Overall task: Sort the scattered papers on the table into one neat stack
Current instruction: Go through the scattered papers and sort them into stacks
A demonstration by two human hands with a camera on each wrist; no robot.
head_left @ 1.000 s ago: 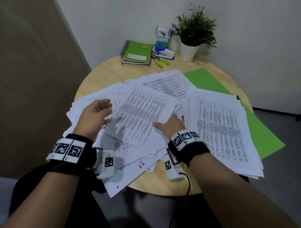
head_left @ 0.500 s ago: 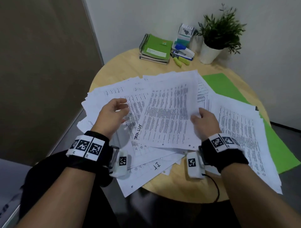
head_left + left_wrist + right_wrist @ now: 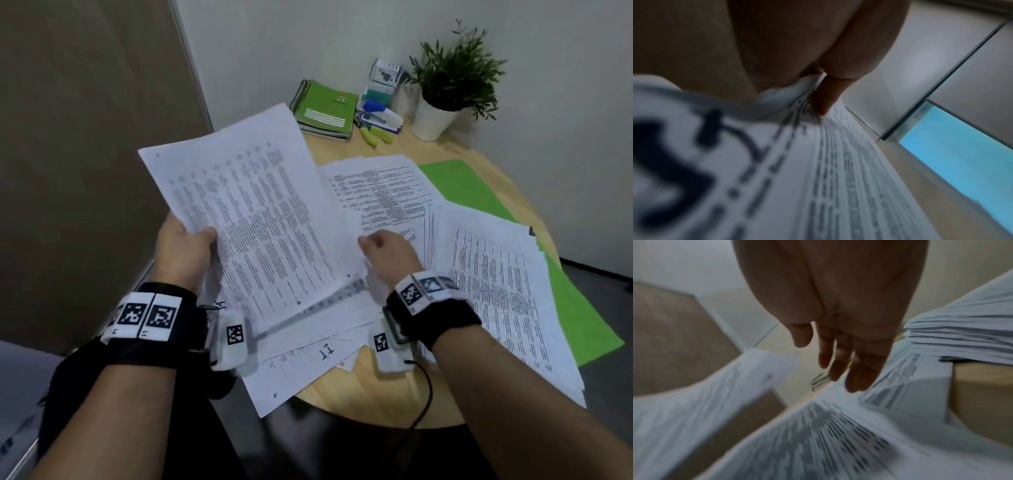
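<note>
Fingers of left hand [image 3: 181, 253] gripping sheaf of printed sheets [image 3: 253, 219], tilted above counter [image 3: 370, 394]; right hand [image 3: 387, 253] hovering, fingers relaxed, holding nothing, over scattered papers [image 3: 496, 291].

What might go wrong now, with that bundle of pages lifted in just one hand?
The left hand pinches the lifted sheets by one edge only, while the right hand hovers open, so pages could fan out and slip. Loose papers overhang the table's near rim and might slide to the floor.
</note>
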